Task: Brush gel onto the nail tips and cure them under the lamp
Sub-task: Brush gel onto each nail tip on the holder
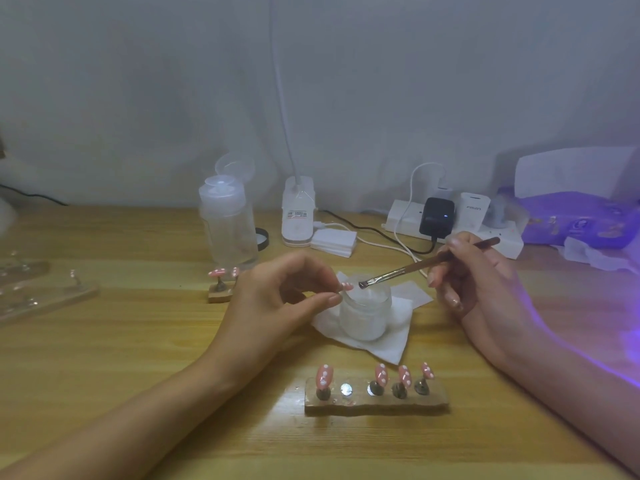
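Observation:
My left hand [277,299] pinches a pink nail tip [347,286] with white dots between thumb and fingers, just left of a small frosted glass jar [365,311]. My right hand [474,275] grips a brown brush [415,266] whose bristles hover at the jar's rim, almost touching the held tip. In front, a wooden holder [375,403] carries several pink dotted tips on pegs, with one peg bare. A smaller wooden stand [221,287] with two pink tips sits behind my left hand. Purple lamp light spills in from the right edge; the lamp itself is hidden.
The jar stands on a white tissue [381,344]. Behind are a clear pump bottle [228,223], a white desk-lamp base [298,213], a stack of white pads [334,241], a power strip [457,226] with plugs and cables, and a purple packet [581,220]. A clear tray [31,289] lies at left.

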